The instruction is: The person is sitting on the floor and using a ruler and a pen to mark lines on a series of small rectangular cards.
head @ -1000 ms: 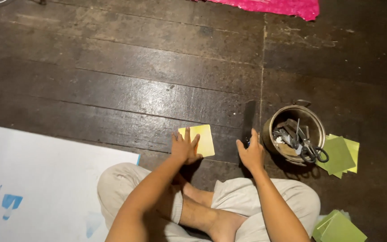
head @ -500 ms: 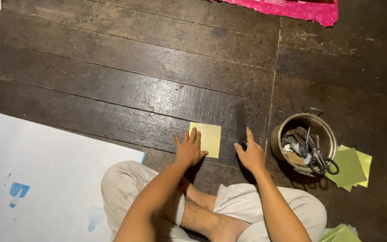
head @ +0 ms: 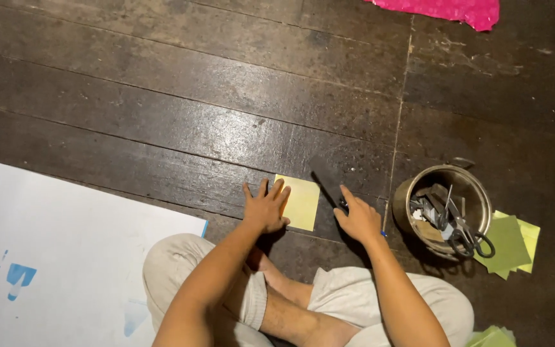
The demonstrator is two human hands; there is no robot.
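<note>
Yellow paper square [head: 301,202] lies under the flat, open left hand [head: 266,208]; right hand's [head: 356,218] grip unclear.

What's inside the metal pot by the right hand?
The metal pot holds scissors with dark handles and other metal tools. Whatever lies beneath them is hidden.

Both forearms reach forward, left hand [head: 264,207] flat with fingers spread, right hand [head: 358,218] loosely curled.
</note>
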